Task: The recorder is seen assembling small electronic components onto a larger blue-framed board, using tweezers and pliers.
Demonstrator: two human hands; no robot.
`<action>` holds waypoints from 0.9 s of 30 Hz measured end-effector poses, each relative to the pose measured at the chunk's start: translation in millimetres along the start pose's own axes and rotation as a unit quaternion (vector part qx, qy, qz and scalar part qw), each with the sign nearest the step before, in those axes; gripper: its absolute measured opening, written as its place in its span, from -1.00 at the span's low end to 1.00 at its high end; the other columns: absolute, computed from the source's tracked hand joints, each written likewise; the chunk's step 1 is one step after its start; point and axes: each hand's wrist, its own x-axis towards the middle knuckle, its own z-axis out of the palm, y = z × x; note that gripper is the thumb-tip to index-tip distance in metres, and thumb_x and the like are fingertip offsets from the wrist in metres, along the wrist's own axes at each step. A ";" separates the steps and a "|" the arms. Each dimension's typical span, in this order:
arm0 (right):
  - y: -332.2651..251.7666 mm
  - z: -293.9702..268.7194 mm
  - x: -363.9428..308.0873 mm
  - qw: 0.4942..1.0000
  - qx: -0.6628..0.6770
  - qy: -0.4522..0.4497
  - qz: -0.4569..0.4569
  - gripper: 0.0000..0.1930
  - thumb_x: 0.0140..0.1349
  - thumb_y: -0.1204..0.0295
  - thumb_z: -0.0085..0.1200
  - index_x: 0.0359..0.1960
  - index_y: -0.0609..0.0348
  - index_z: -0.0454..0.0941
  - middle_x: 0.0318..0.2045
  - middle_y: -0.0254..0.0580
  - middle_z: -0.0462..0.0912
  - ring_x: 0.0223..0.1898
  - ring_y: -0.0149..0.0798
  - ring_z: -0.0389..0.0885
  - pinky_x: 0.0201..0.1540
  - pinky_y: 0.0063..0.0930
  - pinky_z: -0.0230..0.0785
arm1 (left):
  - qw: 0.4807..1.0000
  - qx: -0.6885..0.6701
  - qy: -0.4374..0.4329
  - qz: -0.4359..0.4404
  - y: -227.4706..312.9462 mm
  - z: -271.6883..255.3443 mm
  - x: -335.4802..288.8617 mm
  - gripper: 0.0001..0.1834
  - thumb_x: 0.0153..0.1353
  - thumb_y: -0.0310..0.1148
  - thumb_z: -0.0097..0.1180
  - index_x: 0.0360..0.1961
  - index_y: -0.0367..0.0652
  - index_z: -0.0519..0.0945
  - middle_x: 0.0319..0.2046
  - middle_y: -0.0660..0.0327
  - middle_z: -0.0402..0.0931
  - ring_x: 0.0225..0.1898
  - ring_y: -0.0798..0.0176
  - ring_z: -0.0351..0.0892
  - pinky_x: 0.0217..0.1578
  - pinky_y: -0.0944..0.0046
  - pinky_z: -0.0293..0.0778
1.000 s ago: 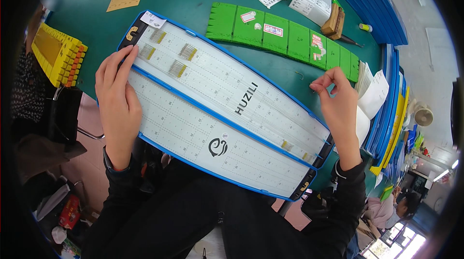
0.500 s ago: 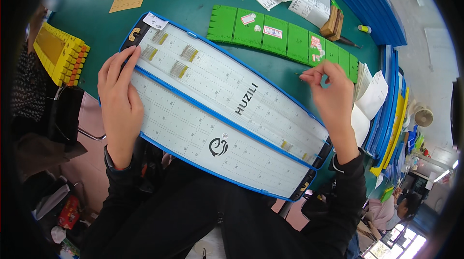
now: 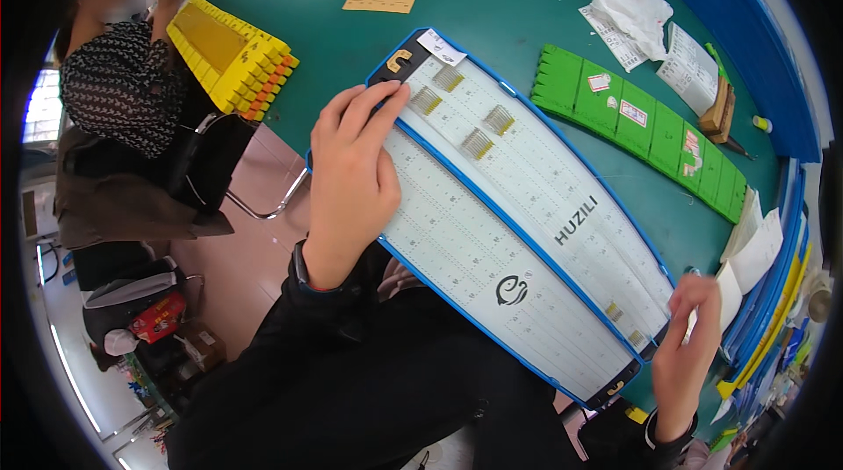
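A long, flat hinged case [image 3: 457,215] with white panels and blue edges lies open across my lap and the table's near edge. My left hand [image 3: 356,185] holds its left end, fingers over the dark end strip and thumb along the side. Several small rows of thin pins with yellowish tips [image 3: 477,143] sit in the far panel near that hand. Two smaller rows [image 3: 615,312] are at the panel's right end. My right hand [image 3: 689,330], smeared by motion, is beside the right end of the case with its fingers curled; whatever they pinch cannot be made out.
Green foam boards [image 3: 601,150] lie beyond the case on the green table [image 3: 479,18]. Crumpled white plastic [image 3: 630,12], a wooden block [image 3: 718,114] and an open notebook [image 3: 746,251] are farther right. At left, a person [image 3: 123,84] sits behind yellow foam boards [image 3: 230,57].
My right hand has come nearer, from beyond the far edge of the case to its right end. My left hand stays on the left end. The view has swung left, showing more of the other person.
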 end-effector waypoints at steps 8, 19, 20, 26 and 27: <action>3.6 26.3 -20.9 0.998 0.044 -0.028 0.042 -0.72 -0.09 0.84 0.00 -0.38 0.21 0.34 -0.46 -0.10 0.43 -0.39 -0.07 0.45 -0.32 -0.34 0.31 | 0.996 -0.076 -0.025 0.045 43.6 -3.4 -2.2 -0.45 0.03 -0.64 -0.11 0.13 -0.23 0.43 0.16 0.11 0.38 0.23 -0.08 0.25 0.26 -0.03 0.07; 7.6 32.3 -10.1 0.996 -0.087 -0.016 0.000 -0.75 -0.07 0.71 0.06 -0.36 0.15 0.37 -0.50 -0.22 0.42 -0.43 -0.09 0.41 -0.38 -0.29 0.27 | 0.900 -0.216 -0.295 0.238 152.0 19.2 -34.8 -0.33 0.05 -0.09 0.23 0.14 -0.24 0.39 0.29 0.08 0.23 0.34 -0.07 0.13 0.30 -0.11 0.01; 7.2 31.1 -10.4 0.996 -0.084 -0.020 -0.014 -0.76 -0.06 0.71 0.06 -0.36 0.15 0.37 -0.51 -0.22 0.41 -0.43 -0.10 0.40 -0.38 -0.30 0.26 | 0.899 -0.216 -0.297 0.240 153.8 19.2 -35.7 -0.33 0.05 -0.09 0.23 0.14 -0.24 0.39 0.29 0.08 0.23 0.34 -0.07 0.13 0.30 -0.11 0.01; 10.6 27.7 -13.5 0.996 -0.081 -0.017 -0.024 -0.77 -0.04 0.70 0.09 -0.35 0.15 0.40 -0.47 -0.23 0.45 -0.37 -0.10 0.43 -0.36 -0.32 0.27 | 0.899 -0.227 -0.302 0.224 157.7 19.5 -36.5 -0.35 0.04 -0.11 0.24 0.12 -0.23 0.41 0.28 0.06 0.24 0.34 -0.03 0.15 0.31 -0.07 0.01; 10.3 25.3 -13.5 0.996 -0.082 -0.019 -0.022 -0.77 -0.04 0.69 0.11 -0.33 0.16 0.43 -0.44 -0.21 0.48 -0.34 -0.09 0.45 -0.34 -0.35 0.29 | 0.898 -0.223 -0.305 0.224 157.1 19.7 -36.4 -0.35 0.03 -0.12 0.25 0.12 -0.22 0.41 0.28 0.05 0.24 0.34 -0.03 0.15 0.31 -0.07 0.02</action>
